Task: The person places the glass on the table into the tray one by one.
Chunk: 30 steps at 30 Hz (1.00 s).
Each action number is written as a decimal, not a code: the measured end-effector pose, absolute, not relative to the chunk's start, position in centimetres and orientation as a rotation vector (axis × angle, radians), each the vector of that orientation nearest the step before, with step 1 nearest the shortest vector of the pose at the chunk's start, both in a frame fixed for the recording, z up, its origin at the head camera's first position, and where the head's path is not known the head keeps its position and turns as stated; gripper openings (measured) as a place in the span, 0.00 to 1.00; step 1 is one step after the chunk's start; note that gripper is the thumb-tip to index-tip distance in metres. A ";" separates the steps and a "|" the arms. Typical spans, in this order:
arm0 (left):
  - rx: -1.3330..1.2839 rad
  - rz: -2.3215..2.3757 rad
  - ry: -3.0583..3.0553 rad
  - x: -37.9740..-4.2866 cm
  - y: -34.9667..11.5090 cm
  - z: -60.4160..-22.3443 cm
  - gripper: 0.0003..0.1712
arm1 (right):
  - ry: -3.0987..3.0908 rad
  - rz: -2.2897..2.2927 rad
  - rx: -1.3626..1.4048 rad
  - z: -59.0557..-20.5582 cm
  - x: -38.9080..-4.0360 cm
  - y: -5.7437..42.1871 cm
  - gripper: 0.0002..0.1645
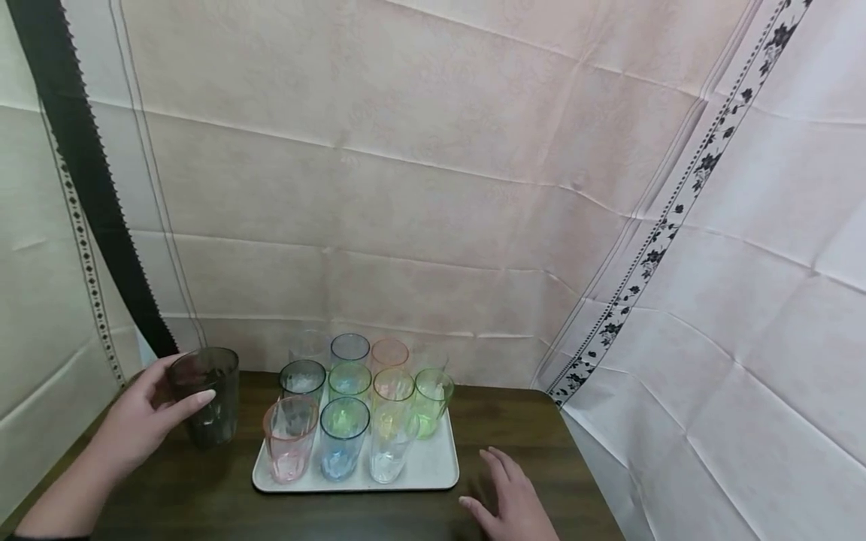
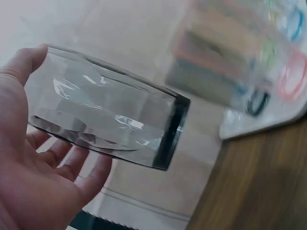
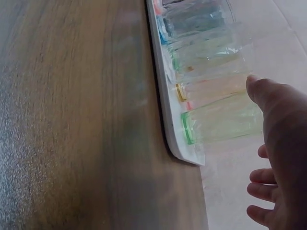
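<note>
My left hand (image 1: 135,421) grips a smoky grey drinking glass (image 1: 213,402) at the table's left side, left of the tray. In the left wrist view the thumb lies along one side of this grey glass (image 2: 110,105) and the fingers along the other, with its thick dark base pointing away from the palm. Over the table to the right of the white tray (image 1: 440,469), my right hand (image 1: 510,500) holds nothing, its fingers spread. The green glass (image 1: 433,402) is the tumbler nearest to it.
On the tray stand several more tumblers: a pink one (image 1: 291,443), a blue one (image 1: 343,443), a clear one (image 1: 389,454), and a dark-rimmed one (image 1: 302,379). Pale cloth (image 1: 419,210) hangs behind the wooden table (image 1: 541,436) and along both sides.
</note>
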<state>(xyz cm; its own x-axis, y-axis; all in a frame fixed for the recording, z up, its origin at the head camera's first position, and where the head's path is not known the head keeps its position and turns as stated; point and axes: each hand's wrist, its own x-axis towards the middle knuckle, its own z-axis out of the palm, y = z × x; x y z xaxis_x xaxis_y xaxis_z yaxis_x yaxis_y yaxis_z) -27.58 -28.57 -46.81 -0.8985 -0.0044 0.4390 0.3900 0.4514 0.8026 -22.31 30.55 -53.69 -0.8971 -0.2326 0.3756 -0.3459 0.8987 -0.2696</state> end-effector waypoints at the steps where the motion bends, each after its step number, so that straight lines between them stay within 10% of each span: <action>1: -0.356 -1.437 -2.309 -27.1 -28.3 -46.7 0.37 | -2.718 0.481 0.436 -53.6 -22.3 30.5 0.46; 30: -1.055 -1.946 -2.191 -22.9 -12.2 -43.5 0.38 | -2.316 1.595 1.098 -43.3 -22.0 17.2 0.42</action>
